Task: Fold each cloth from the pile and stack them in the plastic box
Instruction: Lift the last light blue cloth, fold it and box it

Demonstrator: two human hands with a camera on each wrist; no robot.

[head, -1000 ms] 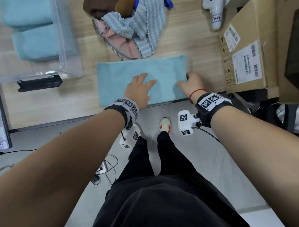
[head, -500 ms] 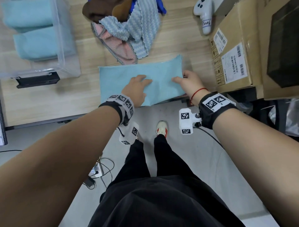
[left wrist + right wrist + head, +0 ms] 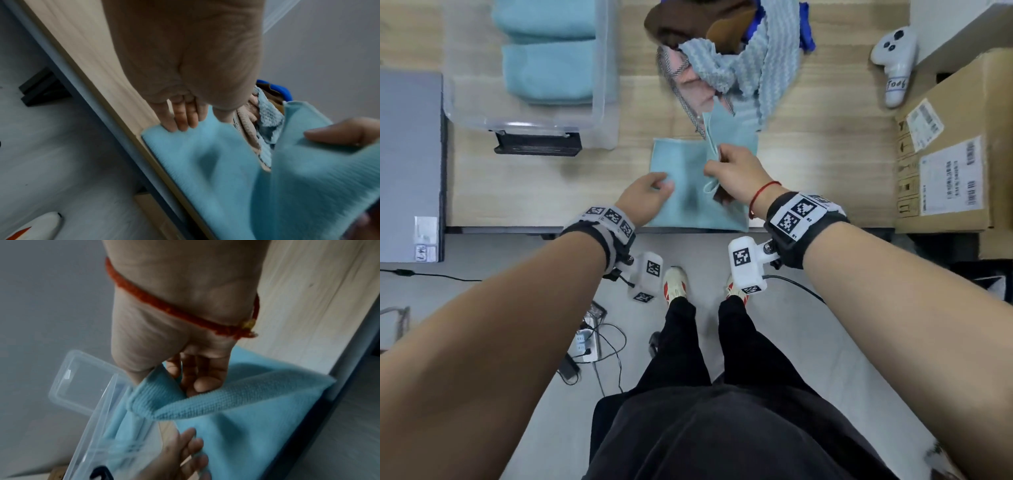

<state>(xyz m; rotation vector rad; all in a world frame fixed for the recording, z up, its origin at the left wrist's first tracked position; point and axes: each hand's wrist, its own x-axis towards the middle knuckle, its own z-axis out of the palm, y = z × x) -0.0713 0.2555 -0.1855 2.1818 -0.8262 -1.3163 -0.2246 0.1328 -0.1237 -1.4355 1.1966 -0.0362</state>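
A light blue cloth [image 3: 681,202] lies at the table's front edge. My right hand [image 3: 732,171] pinches its right edge and holds that flap up over the cloth's middle; in the right wrist view the fingers [image 3: 197,381] curl round the folded edge of the cloth [image 3: 246,415]. My left hand [image 3: 650,195] rests on the cloth's left part with straight fingers [image 3: 183,120] pressing near the corner of the cloth [image 3: 205,162]. The cloth pile [image 3: 726,58] sits behind. The clear plastic box [image 3: 602,85] at the back left holds folded blue cloths [image 3: 548,72].
A cardboard box [image 3: 945,154] stands at the right with a white controller [image 3: 893,65] behind it. A grey flat device [image 3: 410,164] lies at the far left. A black block [image 3: 537,145] sits at the plastic box's front. Bare wood lies between box and cloth.
My right hand has lifted the cloth's right edge and carried it left over the middle. My left hand slid from the cloth's centre toward its left side.
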